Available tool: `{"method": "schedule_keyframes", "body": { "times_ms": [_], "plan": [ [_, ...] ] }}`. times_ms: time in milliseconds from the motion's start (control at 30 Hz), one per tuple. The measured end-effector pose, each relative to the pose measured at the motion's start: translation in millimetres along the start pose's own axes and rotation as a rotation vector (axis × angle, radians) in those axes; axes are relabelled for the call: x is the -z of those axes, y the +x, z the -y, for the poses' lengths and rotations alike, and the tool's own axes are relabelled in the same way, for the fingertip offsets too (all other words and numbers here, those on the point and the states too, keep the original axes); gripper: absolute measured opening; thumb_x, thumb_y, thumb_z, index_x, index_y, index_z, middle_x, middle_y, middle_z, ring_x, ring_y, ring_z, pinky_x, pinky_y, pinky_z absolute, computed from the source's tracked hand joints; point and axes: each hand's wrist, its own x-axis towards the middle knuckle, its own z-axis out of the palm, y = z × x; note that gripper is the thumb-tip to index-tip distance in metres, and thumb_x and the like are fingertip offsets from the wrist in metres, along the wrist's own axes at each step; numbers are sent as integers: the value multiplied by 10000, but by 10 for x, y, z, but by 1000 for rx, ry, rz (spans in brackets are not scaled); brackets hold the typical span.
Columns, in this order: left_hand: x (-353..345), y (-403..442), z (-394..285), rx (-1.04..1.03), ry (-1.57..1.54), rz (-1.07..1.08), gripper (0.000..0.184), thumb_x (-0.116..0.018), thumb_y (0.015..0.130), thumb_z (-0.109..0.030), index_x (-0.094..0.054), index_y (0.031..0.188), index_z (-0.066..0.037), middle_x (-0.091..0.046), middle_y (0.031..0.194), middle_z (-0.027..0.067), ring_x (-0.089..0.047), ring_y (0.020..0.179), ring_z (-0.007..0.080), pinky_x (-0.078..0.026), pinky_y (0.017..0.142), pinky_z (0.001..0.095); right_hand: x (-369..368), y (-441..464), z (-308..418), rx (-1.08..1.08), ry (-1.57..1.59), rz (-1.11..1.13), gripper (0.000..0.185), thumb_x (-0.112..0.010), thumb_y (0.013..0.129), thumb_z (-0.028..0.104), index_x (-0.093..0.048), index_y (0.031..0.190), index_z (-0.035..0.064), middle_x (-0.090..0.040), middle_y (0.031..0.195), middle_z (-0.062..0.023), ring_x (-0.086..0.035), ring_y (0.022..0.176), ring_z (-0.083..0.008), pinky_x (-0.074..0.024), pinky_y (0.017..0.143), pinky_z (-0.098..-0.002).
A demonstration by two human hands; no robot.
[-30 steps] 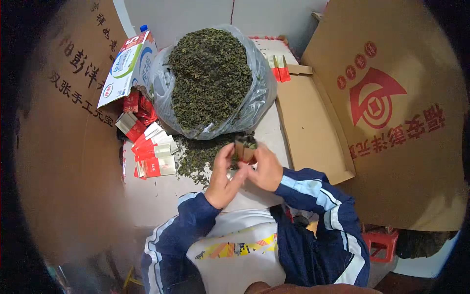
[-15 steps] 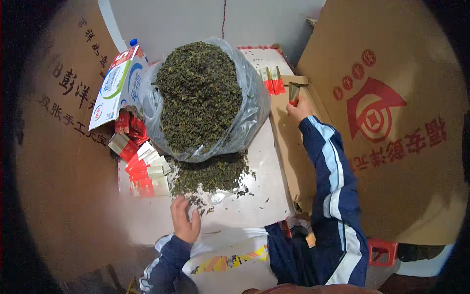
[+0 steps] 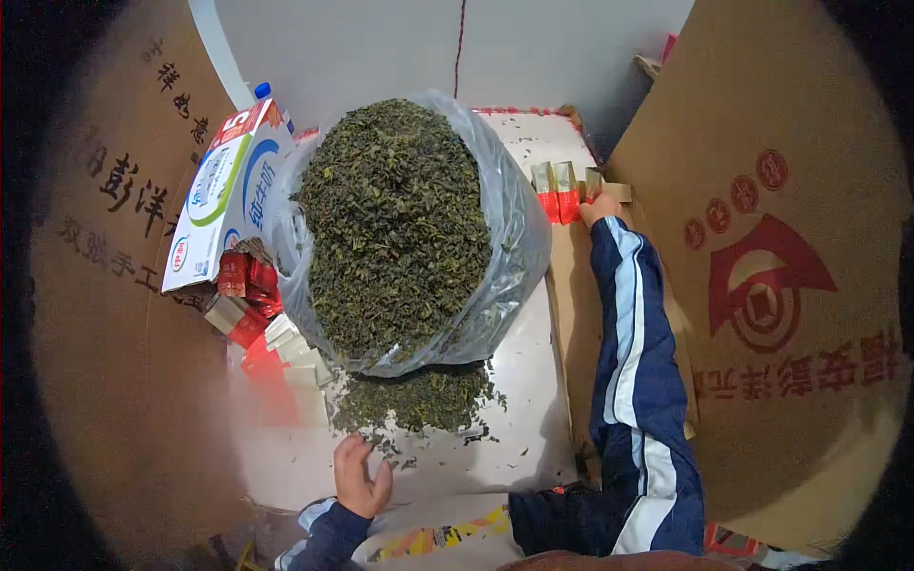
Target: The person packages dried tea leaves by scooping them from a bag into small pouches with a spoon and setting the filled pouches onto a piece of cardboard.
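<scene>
Foil packet [image 3: 592,179] is sitting well apart from the left hand [image 3: 360,483], which is resting at the near edge of the table [image 3: 514,466], its fingers curling loosely, unclenched. Just beyond those fingertips, loose leaves [image 3: 419,400] are spreading over the tabletop. Farther left, flat red-and-gold packets [image 3: 307,383] are lying in a fanned pile. Behind the spill, a clear plastic bag [image 3: 519,228] is bulging with heaped leaves [image 3: 390,228], and a milk carton [image 3: 228,181] is tilting on its left. At the far right, by the far end of a cardboard tray [image 3: 571,352], the right hand [image 3: 602,207] is seemingly pinching the foil packet's lower end, though its fingers are partly hidden; the packet is poking up just beyond them. Two gold-topped packets [image 3: 566,198] are lining up just left of that hand.
</scene>
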Motion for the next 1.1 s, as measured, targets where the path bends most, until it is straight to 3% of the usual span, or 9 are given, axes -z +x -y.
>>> {"method": "schedule_keyframes", "body": {
  "times_ms": [333, 433, 733, 833, 900, 967, 1033, 1100],
  "plan": [
    [-20, 4, 12, 18, -9, 11, 374, -672, 686, -36, -521, 1023, 22, -489, 1098, 230, -494, 1027, 383, -413, 909, 426, -61, -73, 120, 16, 17, -45, 307, -648, 683, 224, -665, 934, 48, -657, 941, -220, -627, 924, -373, -498, 834, -431],
    [-29, -5, 27, 16, -24, 0, 364, -672, 685, -38, -527, 1014, 22, -490, 1097, 230, -494, 1029, 381, -412, 911, 426, -24, -215, 67, 125, 197, -145, 244, -634, 696, 190, -661, 889, 43, -656, 921, -217, -627, 901, -378, -499, 815, -437],
    [-5, 11, -8, 6, 31, -1, 363, -668, 695, -49, -533, 1026, 13, -496, 1113, 231, -495, 1038, 383, -410, 929, 426, -74, -328, -114, 295, 183, -314, 239, -625, 680, 147, -656, 895, 48, -647, 863, -216, -614, 837, -401, -493, 755, -459],
    [-25, -6, 32, -2, 16, -4, 359, -667, 708, -55, -532, 1035, 10, -497, 1116, 232, -496, 1040, 386, -411, 929, 426, -26, -343, -192, 261, -29, -261, 244, -670, 663, 180, -657, 850, 23, -639, 809, -224, -612, 809, -401, -490, 729, -462],
    [-16, -32, 51, -7, -23, -14, 349, -652, 727, -56, -525, 1046, 3, -497, 1117, 230, -503, 1025, 386, -421, 910, 417, -87, -260, -353, 402, -163, -434, 328, -721, 640, 248, -654, 839, -4, -636, 818, -237, -612, 804, -398, -495, 718, -458],
    [-26, -24, 60, 26, -29, -27, 341, -637, 737, -54, -518, 1052, -2, -497, 1118, 229, -510, 1009, 383, -429, 894, 409, 127, -307, -368, 550, -210, -437, 394, -724, 657, 248, -645, 927, -27, -635, 901, -243, -616, 813, -388, -502, 720, -434],
    [-50, -20, 76, -22, -100, -76, 325, -656, 740, -43, -537, 1039, 1, -517, 1089, 216, -515, 1018, 375, -431, 900, 415, 489, -575, -138, 626, 147, -459, 365, -681, 698, 171, -636, 1001, -27, -637, 955, -220, -626, 843, -340, -506, 721, -393],
    [-45, -14, 58, 0, -103, -106, 309, -650, 743, -33, -542, 1030, 1, -524, 1072, 207, -521, 1004, 367, -433, 894, 413, 998, -1188, 398, 493, 408, -209, 321, -617, 746, 81, -611, 1047, -28, -621, 1005, -176, -616, 875, -265, -501, 730, -336]
  ]
}}
